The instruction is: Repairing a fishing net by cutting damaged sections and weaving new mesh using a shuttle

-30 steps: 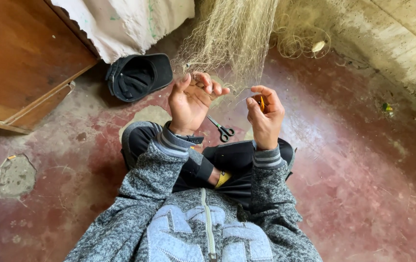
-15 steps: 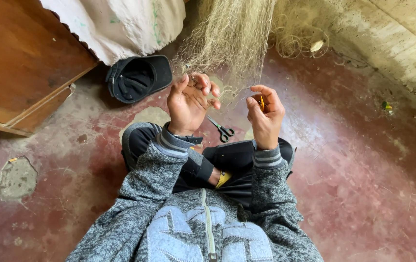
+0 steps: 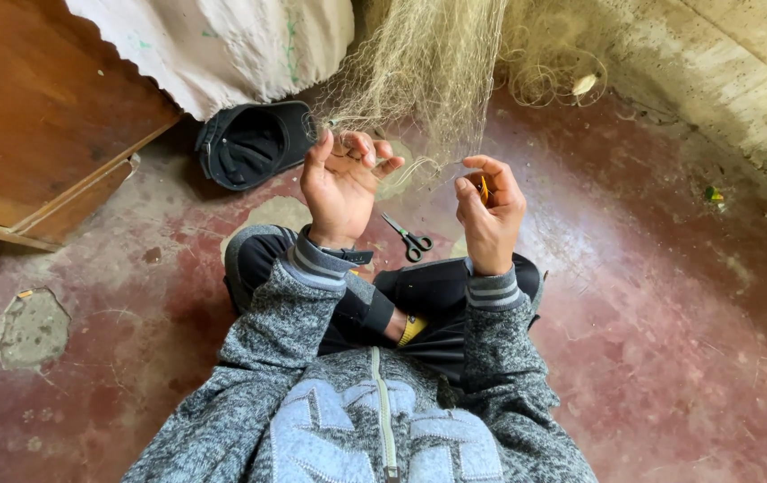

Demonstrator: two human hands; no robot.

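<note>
Clearly light, limp and easily snagged, the fine pale fishing net (image 3: 428,80) hangs above the red floor (image 3: 670,322), best pinched by single strands, as the left hand (image 3: 340,186) does, while the right hand (image 3: 489,207) is closed on a small yellow tool (image 3: 484,190).

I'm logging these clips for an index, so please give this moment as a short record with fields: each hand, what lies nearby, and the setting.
left hand: left hand raised, fingers curled around strands of the pale fishing net
right hand: right hand pinching a small yellow tool against the net
on the floor: scissors between the hands; dark cap to the left
setting: worn red floor, wooden furniture, white cloth
posture: seated, grey jacket
</note>
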